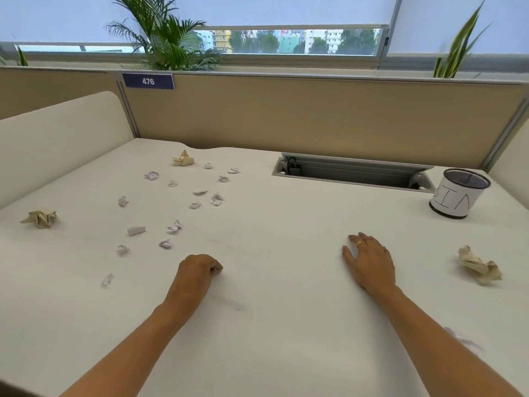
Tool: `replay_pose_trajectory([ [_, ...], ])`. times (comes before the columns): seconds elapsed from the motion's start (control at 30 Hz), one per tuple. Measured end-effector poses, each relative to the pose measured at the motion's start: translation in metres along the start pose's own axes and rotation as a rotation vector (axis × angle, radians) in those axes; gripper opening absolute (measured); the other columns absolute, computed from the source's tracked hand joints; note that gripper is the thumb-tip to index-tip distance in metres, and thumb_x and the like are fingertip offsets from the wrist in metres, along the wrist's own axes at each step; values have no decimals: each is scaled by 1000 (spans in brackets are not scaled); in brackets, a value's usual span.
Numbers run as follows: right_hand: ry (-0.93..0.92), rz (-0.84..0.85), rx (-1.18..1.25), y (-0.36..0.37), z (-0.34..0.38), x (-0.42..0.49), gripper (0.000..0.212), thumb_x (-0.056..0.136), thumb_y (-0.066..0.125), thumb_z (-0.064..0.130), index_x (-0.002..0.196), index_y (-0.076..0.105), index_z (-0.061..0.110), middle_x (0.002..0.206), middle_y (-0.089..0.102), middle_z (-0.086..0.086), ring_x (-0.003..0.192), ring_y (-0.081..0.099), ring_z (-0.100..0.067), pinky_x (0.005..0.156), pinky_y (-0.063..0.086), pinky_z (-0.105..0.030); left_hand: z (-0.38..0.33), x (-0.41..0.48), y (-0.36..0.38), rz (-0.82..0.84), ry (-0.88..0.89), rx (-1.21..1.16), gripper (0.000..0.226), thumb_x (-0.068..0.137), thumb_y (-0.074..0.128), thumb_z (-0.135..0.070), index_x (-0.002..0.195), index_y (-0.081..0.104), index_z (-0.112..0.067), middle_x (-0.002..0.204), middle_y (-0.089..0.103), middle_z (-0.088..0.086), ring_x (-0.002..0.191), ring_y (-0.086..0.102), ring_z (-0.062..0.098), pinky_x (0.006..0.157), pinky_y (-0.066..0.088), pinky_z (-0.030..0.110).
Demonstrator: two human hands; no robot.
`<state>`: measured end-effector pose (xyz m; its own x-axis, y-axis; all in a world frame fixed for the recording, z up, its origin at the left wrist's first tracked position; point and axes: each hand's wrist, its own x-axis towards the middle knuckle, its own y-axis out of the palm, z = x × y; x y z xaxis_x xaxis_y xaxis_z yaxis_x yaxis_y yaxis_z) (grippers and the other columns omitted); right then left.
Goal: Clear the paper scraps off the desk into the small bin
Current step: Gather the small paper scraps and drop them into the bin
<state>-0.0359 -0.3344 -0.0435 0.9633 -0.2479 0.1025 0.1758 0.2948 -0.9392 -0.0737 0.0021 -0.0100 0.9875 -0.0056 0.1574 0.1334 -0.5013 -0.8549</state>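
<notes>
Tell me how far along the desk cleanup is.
Barely started. The bin's contents can't be seen. The left hand is curled, possibly on one white scrap; the right hand rests flat, empty. Left: many white scraps and three tan wads, including one on the right.

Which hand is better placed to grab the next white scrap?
Probably the left hand: the white scraps lie just beyond it, while the right hand rests flat on the other side, nearer the bin.

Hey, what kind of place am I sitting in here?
Most likely an open-plan office cubicle: a desk walled by tan partition panels, a numbered "476" tag on the partition, and a cable slot set into the desktop.
</notes>
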Motion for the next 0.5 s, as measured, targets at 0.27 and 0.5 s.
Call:
replay_pose_trajectory([
  [0.27, 111, 44, -53, -19, -44, 16, 54, 96, 33, 49, 145, 31, 26, 157, 22, -1, 146, 16, -19, 120, 13, -42, -113, 62, 36, 181, 339, -59, 28, 80, 53, 11, 76, 71, -10, 78, 59, 4, 75, 51, 13, 80, 46, 25],
  [0.5, 126, 19, -33, -14, -47, 26, 56, 94, 31, 51, 146, 26, 28, 158, 18, 3, 146, 11, -16, 120, 7, -44, -250, 125, 84, 334, 546, -72, 25, 88, 58, -4, 111, 66, -2, 116, 67, 17, 104, 64, 27, 96, 49, 28],
])
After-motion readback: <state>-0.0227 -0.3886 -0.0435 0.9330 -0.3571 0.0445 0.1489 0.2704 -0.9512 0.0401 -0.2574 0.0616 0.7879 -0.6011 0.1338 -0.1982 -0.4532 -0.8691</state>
